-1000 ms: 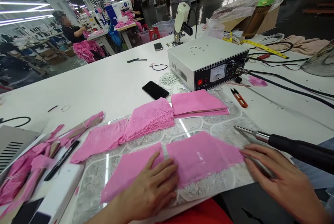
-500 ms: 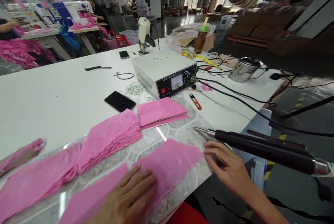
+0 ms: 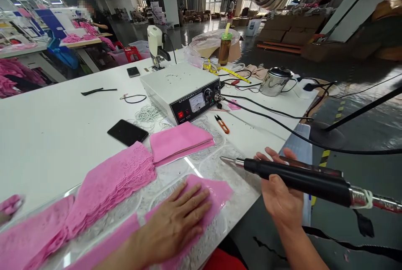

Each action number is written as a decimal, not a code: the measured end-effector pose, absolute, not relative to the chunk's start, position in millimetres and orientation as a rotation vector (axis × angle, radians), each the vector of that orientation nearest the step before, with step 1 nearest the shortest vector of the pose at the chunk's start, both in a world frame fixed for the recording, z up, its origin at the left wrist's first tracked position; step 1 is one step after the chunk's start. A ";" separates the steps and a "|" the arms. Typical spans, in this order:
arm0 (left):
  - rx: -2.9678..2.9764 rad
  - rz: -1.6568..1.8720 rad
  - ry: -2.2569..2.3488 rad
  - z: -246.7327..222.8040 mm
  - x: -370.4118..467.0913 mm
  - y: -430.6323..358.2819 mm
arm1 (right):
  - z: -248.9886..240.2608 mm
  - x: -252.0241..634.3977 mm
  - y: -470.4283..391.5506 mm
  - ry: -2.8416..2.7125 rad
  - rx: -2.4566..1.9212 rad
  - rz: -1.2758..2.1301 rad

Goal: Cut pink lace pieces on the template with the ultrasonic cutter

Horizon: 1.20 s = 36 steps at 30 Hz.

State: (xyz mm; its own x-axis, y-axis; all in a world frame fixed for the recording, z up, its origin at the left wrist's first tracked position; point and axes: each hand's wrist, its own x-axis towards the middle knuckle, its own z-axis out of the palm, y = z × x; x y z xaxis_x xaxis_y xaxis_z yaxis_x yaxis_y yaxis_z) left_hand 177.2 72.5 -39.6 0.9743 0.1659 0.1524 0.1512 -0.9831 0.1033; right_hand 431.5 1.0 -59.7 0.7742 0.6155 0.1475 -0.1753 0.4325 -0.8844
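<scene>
My left hand [image 3: 180,224] lies flat, fingers spread, on a pink fabric piece [image 3: 220,194] that rests over a clear, glossy sheet [image 3: 241,165] at the table's front edge. My right hand [image 3: 281,190] is palm up around a black pen-shaped tool [image 3: 298,180] with a thin pointed metal tip. Its fingers are apart behind the barrel and its thumb lies in front; how firmly it touches cannot be told. Another pink strip [image 3: 109,240] runs partly under my left forearm. A stack of perforated pink pieces [image 3: 116,177] and a folded pink stack [image 3: 182,140] lie beyond.
Behind the fabric stand a control box [image 3: 197,102] with a dial and lit red switch, and a small machine [image 3: 155,45]. Orange thread snips [image 3: 222,124], a phone [image 3: 127,132], a glass jug [image 3: 276,81] and a cup [image 3: 224,50] sit around. Black cables [image 3: 266,115] trail right.
My right hand has moved from beside the tool's tip to under and around its barrel, turning palm up. My left hand has slid forward and right over the fabric. The view has shifted right.
</scene>
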 end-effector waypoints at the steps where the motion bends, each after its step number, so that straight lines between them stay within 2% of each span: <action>1: 3.040 0.243 0.247 -40.5 176.5 71.6 | -57.6 429.0 6.1 -0.479 -0.967 0.531; 11: 3.033 0.228 0.244 -39.8 176.0 69.3 | -30.5 445.4 24.6 -0.274 -0.796 0.474; 19: 3.079 0.231 0.221 -40.4 177.3 69.8 | -17.0 453.1 -6.6 -0.639 -0.922 0.519; 36: 3.082 0.242 0.214 -41.4 177.7 69.9 | -21.5 445.1 -5.7 -0.740 -0.882 0.601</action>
State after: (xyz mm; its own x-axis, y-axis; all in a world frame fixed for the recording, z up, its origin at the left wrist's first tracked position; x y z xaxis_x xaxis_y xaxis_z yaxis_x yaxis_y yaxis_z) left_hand 177.7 69.9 -41.4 0.9783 0.1405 0.1526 0.1337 -0.9896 0.0536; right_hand 445.1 -5.7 -21.5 0.6062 0.7285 0.3190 -0.1625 0.5060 -0.8471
